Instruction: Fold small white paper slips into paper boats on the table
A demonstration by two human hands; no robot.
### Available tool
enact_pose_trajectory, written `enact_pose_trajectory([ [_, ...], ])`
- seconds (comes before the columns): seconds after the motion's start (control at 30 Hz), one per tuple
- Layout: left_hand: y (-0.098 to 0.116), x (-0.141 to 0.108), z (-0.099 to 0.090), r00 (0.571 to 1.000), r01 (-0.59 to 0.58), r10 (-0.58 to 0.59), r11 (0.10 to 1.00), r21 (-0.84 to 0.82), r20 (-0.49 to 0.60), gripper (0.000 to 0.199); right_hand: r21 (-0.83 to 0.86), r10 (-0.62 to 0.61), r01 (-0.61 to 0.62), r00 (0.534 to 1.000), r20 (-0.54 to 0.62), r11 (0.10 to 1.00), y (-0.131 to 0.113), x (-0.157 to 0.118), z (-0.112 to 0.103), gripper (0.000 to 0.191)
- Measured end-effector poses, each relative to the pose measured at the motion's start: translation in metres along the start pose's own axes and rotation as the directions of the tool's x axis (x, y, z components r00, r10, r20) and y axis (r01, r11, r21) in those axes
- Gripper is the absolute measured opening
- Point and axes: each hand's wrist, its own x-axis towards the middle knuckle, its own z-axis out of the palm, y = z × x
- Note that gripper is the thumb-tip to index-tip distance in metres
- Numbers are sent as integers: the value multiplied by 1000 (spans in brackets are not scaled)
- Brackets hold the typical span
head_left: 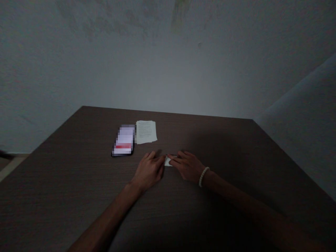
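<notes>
A small white piece of paper [168, 161], seemingly folded, lies on the dark table between my hands. My left hand [150, 168] has its fingers curled, with the thumb and fingertip closed at the paper's left edge. Over the right part of the same paper, my right hand [189, 165] bends its fingers down, and the fingertips press on the sheet. A beaded bracelet [203, 176] circles my right wrist. The fingers cover much of the paper, so its full shape is hidden.
A phone [124, 140] with a lit, blurred screen lies left of my hands. Beside it sits a small stack of printed paper sheets [146, 132]. The dark wooden table [78, 168] meets a pale wall [168, 70] at the back.
</notes>
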Motion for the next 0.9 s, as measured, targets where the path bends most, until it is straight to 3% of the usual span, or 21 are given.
enact_pose_trajectory([
  [0.23,-1,-1,2,1000,2,-2,1000,-18,-19,30,-3,-49,49,999,-3,999,3,-2,2,53],
  [0.43,0,0,0,1000,-1,1,1000,-16,-4,31,-7,-130,131,991,38,991,12,-5,3,54],
  [0.9,0,0,0,1000,-5,5,1000,29,23,32,49,-168,166,985,39,985,19,-2,1,54],
])
